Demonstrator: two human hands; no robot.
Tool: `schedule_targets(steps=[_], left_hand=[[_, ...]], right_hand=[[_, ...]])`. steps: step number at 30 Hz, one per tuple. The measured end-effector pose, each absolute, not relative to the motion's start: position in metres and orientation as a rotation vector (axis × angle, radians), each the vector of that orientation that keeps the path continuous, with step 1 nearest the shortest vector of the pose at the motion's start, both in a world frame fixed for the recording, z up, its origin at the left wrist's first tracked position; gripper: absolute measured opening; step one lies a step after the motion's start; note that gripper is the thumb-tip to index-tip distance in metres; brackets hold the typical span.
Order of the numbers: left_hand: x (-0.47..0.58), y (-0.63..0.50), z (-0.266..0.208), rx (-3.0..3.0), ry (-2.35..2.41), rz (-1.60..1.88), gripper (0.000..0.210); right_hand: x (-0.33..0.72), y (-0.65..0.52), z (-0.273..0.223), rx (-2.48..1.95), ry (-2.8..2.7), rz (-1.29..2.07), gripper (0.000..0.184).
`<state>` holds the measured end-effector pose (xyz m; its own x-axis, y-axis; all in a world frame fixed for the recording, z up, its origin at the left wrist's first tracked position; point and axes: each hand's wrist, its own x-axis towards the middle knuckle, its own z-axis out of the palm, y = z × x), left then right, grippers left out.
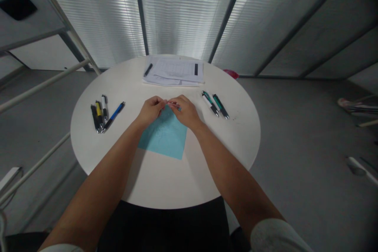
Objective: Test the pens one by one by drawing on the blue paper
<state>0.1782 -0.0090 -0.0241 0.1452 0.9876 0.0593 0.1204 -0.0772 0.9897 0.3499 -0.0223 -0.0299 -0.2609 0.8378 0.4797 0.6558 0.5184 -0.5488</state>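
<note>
My left hand and my right hand meet above the top edge of a light-blue sheet lying on the white round table. Between the right thumb and fingers is a small slim piece, pale and pinkish; its kind is too small to tell. The left fingers are pinched together at its left end, and what they hold is hidden. To the right of my right hand lie two green, white and black pens. A blue pen and several yellow, white and black pens lie on the left.
At the table's far side is a stack of printed papers with a black pen on it. A red object shows beyond the far right edge. White metal rails stand at the left, and window blinds rise behind.
</note>
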Motion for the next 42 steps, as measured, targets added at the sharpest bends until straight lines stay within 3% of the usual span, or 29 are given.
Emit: schedule_targets(steps=[9,30,35,42], left_hand=[[0.1803,-0.0103,-0.0201,1.31,1.098,1.142,0.024],[0.18,-0.0075,-0.0244,1.26,1.149,1.183,0.022],[0.1789,-0.0069,-0.0256,1.324,1.128,1.191,0.02],[0.1793,-0.0084,-0.0219,1.276,1.162,1.187,0.018]], right_hand=[[0.3495,-0.0237,-0.0309,-1.209,-2.007,0.321,0.034],[0.3477,-0.0233,-0.0352,-1.212,-1.911,0.431,0.028],[0.3479,-0.0223,-0.0366,-1.211,-1.959,0.353,0.015],[0.348,-0.0265,-0.0305,-1.222,-2.042,0.356,0.026]])
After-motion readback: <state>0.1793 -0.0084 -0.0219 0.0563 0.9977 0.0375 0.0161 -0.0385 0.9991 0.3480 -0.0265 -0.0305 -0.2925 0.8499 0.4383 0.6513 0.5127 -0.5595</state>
